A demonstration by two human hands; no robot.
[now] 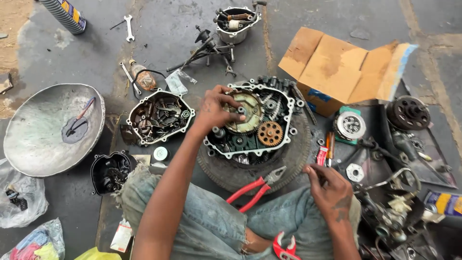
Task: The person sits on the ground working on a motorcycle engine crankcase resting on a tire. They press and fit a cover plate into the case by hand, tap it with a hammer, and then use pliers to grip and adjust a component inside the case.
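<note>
Red pliers (255, 188) and cardboard box (337, 67) crowd the engine case (252, 120).

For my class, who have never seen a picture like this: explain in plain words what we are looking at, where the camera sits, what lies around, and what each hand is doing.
The one picture comes from a camera on a person's head, looking down at their own two bare hands and denim-clad knees. They sit on a grey floor. In front lies an open engine case full of gears, resting on a tyre. The left hand grips a round part inside the case. The right hand rests by the knee, and whether it holds anything cannot be told. Red-handled pliers lie between the hands. Around them: a metal bowl, a cardboard box, a spanner and other engine parts.
</note>
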